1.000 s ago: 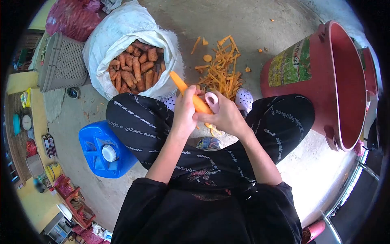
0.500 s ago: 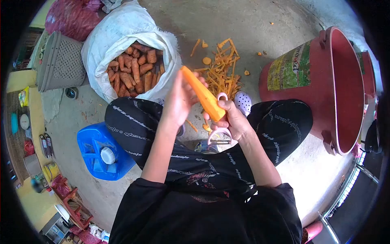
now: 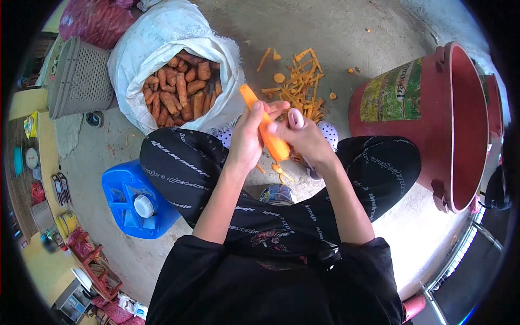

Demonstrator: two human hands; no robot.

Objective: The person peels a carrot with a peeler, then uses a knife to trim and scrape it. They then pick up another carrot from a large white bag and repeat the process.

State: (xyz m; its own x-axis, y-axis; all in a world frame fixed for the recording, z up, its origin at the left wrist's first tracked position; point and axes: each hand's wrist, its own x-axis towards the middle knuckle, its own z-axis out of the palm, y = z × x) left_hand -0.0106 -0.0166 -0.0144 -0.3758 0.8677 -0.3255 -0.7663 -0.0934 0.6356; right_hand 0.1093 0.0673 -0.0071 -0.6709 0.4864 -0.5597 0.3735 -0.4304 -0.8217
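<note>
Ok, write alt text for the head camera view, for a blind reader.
A seated person's left hand holds a carrot while the right hand presses a pink peeler to it. Around them on the floor: peelings, a white sack of carrots, a red bucket, a blue jug.

Illegible white lettering on black trousers, unreadable label on red bucket

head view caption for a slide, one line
Left hand holds a carrot, right hand presses a pink peeler to it, with peelings on the floor beside a sack of carrots
</note>
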